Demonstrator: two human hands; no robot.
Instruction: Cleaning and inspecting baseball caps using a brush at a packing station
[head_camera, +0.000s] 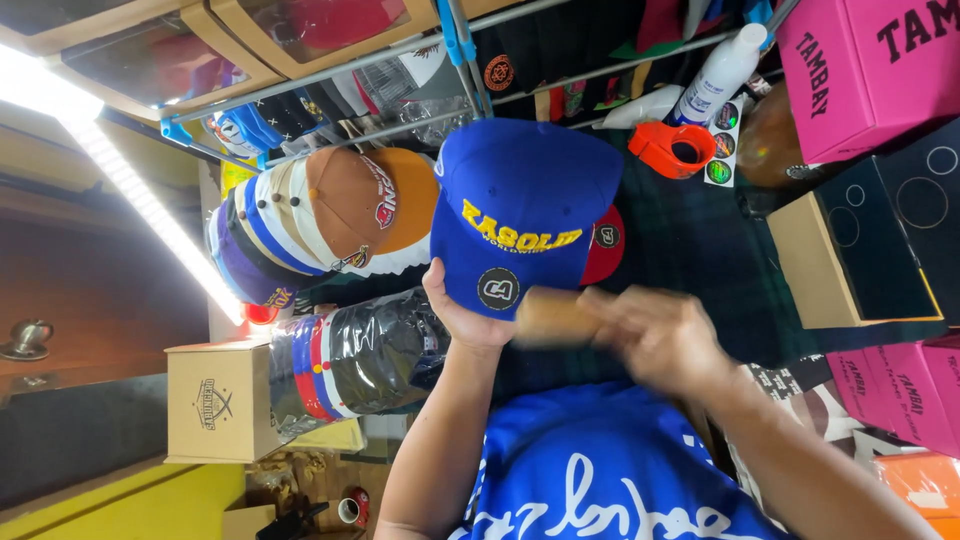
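- The blue cap (520, 210) sits near the middle of the view, its flat brim pointing toward 12 o'clock, yellow stitched lettering across the front and a round dark sticker on the side nearest the person.
- The left hand (462, 312) grasps the cap from 7 o'clock, thumb lying up against the crown, fingers hidden behind it.
- The right hand (655, 335) is at 4 o'clock of the cap, blurred; it is curled around a tan cylindrical object (552, 315) that touches the cap's lower edge, though what that object is cannot be told.
- A red cap (603, 247) peeks out from behind the blue one at 3 o'clock.
- At 9 o'clock lies a stack of caps (310, 225), the brown one on top, others in white, navy and purple beneath.
- At 7 o'clock, more caps wrapped in clear plastic (365, 360), and beyond them a small cardboard box (215, 400).
- At 1 o'clock on the dark plaid tabletop (700, 250) are an orange tape dispenser (672, 148) and a white spray bottle (722, 70).
- At 3 o'clock sits a black-topped box (865, 245), with pink boxes (860, 70) at 2 o'clock.
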